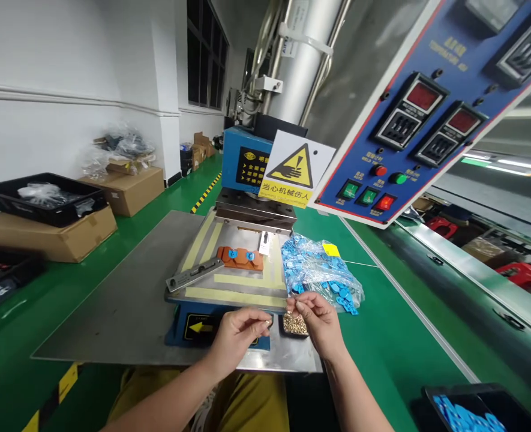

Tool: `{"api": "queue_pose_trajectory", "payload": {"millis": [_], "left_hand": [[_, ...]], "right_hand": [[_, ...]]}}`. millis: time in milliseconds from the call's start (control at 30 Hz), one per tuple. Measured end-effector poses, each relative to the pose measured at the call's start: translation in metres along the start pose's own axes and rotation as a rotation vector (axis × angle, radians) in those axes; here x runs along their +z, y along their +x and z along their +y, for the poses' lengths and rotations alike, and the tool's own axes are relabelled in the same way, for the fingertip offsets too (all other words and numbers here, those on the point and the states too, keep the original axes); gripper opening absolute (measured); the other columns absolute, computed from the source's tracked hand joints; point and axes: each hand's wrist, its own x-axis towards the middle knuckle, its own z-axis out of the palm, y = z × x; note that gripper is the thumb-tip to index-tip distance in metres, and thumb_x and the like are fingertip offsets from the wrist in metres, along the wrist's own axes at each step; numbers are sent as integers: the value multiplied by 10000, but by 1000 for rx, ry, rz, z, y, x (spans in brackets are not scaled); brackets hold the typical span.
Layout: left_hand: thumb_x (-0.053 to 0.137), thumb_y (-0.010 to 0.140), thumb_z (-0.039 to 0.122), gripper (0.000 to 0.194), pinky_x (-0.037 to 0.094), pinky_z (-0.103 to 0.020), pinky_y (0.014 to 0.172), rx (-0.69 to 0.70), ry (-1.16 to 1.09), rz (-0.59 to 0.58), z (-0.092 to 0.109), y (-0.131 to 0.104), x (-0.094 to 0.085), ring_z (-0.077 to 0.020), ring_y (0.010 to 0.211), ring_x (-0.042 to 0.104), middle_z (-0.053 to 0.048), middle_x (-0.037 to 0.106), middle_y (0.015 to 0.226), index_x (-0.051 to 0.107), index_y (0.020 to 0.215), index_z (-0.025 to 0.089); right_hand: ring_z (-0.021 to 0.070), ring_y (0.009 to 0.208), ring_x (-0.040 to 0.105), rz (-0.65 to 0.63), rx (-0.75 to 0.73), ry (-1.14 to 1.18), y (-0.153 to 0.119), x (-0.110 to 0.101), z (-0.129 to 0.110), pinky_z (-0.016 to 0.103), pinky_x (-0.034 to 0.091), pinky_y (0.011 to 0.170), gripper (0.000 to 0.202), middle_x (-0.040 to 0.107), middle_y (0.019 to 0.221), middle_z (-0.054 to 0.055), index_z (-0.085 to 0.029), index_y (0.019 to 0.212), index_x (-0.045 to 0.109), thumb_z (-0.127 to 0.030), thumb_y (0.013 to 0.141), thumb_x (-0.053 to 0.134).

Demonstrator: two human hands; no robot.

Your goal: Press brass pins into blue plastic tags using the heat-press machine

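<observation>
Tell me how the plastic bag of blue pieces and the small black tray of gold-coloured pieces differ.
The plastic bag is clear and crumpled; the black tray is dark and keeps a neat shape. The plastic bag is clearly larger than the black tray. The plastic bag contains blue pieces, while the black tray contains much smaller, shiny gold-coloured pieces. Both hold many loose parts and are near the right hand.

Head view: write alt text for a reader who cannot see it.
A person's left hand and right hand, fingertips pinched, hover before a machine, the right beside small brass-coloured pieces. Beyond them, an orange block carries two blue parts near a plastic bag of blue pieces; a warning sign hangs above.
</observation>
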Motion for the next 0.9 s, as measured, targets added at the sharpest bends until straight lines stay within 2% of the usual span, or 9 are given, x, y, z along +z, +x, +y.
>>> {"api": "queue_pose_trajectory", "payload": {"millis": [133, 267, 433, 567, 733, 900], "left_hand": [[746, 741, 412, 280, 534, -228, 589, 13, -25, 5, 3, -4, -13, -141, 629, 644, -54, 690, 718, 727, 806, 140], [750, 737, 401, 277, 548, -237, 600, 49, -20, 68, 8, -8, -23, -153, 623, 661, -69, 707, 720, 718, 782, 130], [697, 786, 372, 228, 539, -223, 583, 153, 79, 145, 20, -11, -40, -151, 601, 655, -47, 696, 655, 712, 781, 145], [638, 836, 315, 159, 523, -196, 578, 260, 247, 169, 33, -17, -56, -132, 612, 646, -33, 695, 713, 710, 812, 175], [595, 865, 267, 137, 525, -190, 611, 329, 398, 194, 39, -24, -70, -125, 634, 644, -28, 691, 756, 696, 813, 191], [576, 877, 231, 128, 535, -195, 646, 374, 493, 177, 38, -24, -73, -137, 701, 661, -34, 704, 807, 700, 850, 209]], "right_hand": [[145, 675, 597, 38, -47, -98, 14, 12, 2, 281, 478, 640, 144, 656, 731, 10, -226, 846, 678, -351, 787, 720], [122, 586, 533, 84, -80, -215, 49, 27, 3, 265, 443, 581, 209, 596, 655, -10, -205, 808, 661, -398, 760, 726], [150, 618, 569, -15, -238, -537, 109, 51, 5, 290, 471, 598, 255, 628, 676, 20, -194, 811, 651, -442, 825, 595], [170, 675, 576, -93, -316, -712, 142, 63, 6, 311, 465, 656, 218, 666, 730, 44, -200, 756, 691, -375, 824, 578], [198, 765, 588, -176, -384, -836, 153, 65, 8, 336, 460, 727, 183, 684, 784, 51, -225, 758, 723, -277, 832, 564], [216, 817, 593, -240, -511, -962, 151, 64, 7, 351, 472, 755, 225, 689, 827, 64, -227, 827, 730, -225, 886, 514]]}}
